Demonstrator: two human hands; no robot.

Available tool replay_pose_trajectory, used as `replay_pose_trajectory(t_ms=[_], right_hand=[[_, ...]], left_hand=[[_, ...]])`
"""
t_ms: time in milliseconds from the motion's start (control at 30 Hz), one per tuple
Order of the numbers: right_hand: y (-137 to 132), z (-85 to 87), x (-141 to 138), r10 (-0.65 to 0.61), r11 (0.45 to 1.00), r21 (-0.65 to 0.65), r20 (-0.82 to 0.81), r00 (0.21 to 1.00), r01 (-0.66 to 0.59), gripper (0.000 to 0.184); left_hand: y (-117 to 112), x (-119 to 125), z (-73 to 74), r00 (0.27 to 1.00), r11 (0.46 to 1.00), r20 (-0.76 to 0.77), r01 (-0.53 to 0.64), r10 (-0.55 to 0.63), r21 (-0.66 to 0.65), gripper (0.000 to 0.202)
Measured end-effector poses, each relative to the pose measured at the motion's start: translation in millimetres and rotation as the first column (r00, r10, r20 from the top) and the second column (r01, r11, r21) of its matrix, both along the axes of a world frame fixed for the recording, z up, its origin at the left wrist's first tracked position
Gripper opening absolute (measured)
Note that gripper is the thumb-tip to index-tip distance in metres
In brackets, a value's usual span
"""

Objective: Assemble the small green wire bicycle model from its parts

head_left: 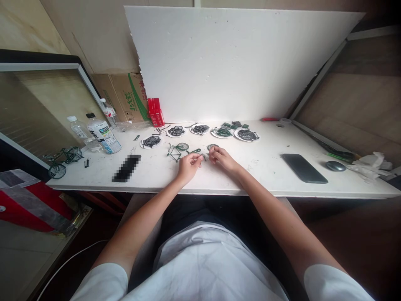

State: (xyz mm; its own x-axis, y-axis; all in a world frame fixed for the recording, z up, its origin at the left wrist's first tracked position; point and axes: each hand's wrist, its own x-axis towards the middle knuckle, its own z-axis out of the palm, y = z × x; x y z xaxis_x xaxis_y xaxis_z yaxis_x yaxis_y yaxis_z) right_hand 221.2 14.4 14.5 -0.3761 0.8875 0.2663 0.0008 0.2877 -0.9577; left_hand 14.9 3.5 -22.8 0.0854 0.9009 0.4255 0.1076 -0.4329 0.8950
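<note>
Over the middle of the white table, my left hand (pixel 189 168) and my right hand (pixel 223 159) are close together, fingers pinched. Between their fingertips runs a thin dark green model bicycle part (pixel 204 155); its ends are hidden by the fingers. A black spoked wheel (pixel 213 146) lies just behind my right hand. Beyond my left hand is a green model bicycle frame (pixel 174 152) with one wheel (pixel 182 146) beside or on it; I cannot tell whether they are joined. A small elongated green piece (pixel 196 150) lies just behind my left fingers.
White plates of small bicycle parts, such as one plate (pixel 250 139), line the back. A model bicycle (pixel 65 160) stands at left near bottles (pixel 105 133). A red box (pixel 156 112) is behind. A phone (pixel 303 168) and a mouse (pixel 335 166) lie at right. A white board (pixel 219 62) rises behind.
</note>
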Motion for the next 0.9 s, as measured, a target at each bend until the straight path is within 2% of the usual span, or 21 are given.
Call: replay_pose_trajectory(t_ms=[133, 233, 333, 467, 567, 900], right_hand=[[4.5, -1.1, 0.8, -0.029, 0.996, 0.089, 0.112, 0.993, 0.019, 0.05], [5.1, -1.0, 0.4, -0.058, 0.995, 0.094, 0.163, 0.985, 0.043, 0.059], [3.1, -1.1, -0.8, -0.058, 0.996, 0.08, 0.141, 0.988, 0.047, 0.055], [-0.1, -1.6, -1.5, -0.012, 1.0, 0.023, 0.029, 1.0, 0.011, 0.032], [-0.7, -1.5, -0.8, 0.014, 1.0, 0.004, 0.015, 1.0, -0.014, 0.026], [3.7, -1.9, 0.0, -0.044, 0.996, 0.082, 0.179, 0.983, 0.03, 0.064]], left_hand=[[0.7, -0.3, -1.3, 1.0, 1.0, 0.0, -0.006, 0.006, 0.001, 0.034], [0.9, -0.1, -1.5, 1.0, 1.0, 0.004, -0.009, 0.009, -0.007, 0.035], [1.1, 0.2, -1.2, 1.0, 1.0, 0.008, -0.004, 0.004, -0.005, 0.035], [1.5, 0.5, -1.4, 1.0, 1.0, 0.01, 0.001, -0.001, -0.001, 0.035], [1.7, 0.5, -2.2, 1.0, 1.0, 0.0, -0.007, 0.007, 0.005, 0.033], [1.2, 0.0, -2.1, 1.0, 1.0, 0.0, -0.003, 0.003, -0.005, 0.036]])
